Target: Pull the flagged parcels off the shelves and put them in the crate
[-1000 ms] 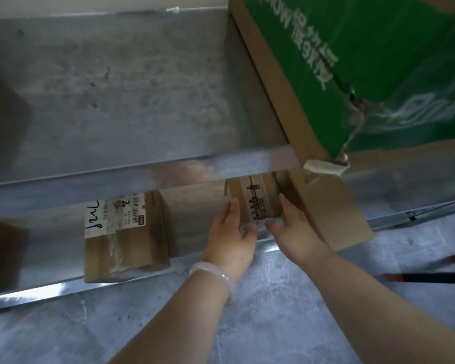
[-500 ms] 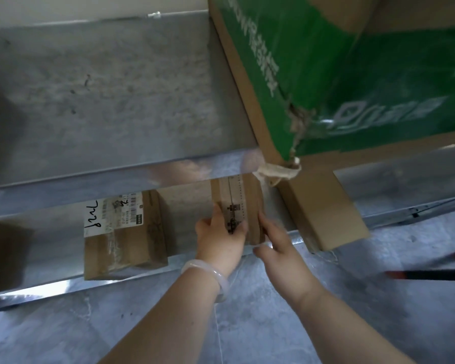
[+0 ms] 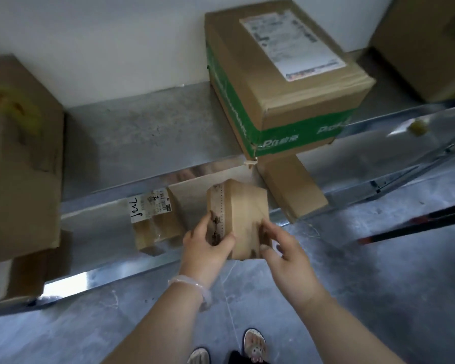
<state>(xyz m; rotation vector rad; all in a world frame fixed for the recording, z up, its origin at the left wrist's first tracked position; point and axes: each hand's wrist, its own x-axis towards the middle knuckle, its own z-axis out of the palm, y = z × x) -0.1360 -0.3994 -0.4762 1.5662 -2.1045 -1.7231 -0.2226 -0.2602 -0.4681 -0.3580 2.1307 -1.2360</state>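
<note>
Parcel (image 3: 243, 222) at frame centre, half out of the lower shelf (image 3: 95, 227), long axis toward the viewer. Clamped between left hand (image 3: 205, 245) and right hand (image 3: 286, 256), fingers (image 3: 269, 232) curled on both sides. No crate visible.

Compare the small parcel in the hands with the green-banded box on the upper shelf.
The small parcel is held by the left hand and right hand at the lower shelf's edge; the green-banded box rests untouched. The parcel is far smaller. It is plain brown with a tape strip; the box has green print and a large white label. Both are cardboard.
</note>
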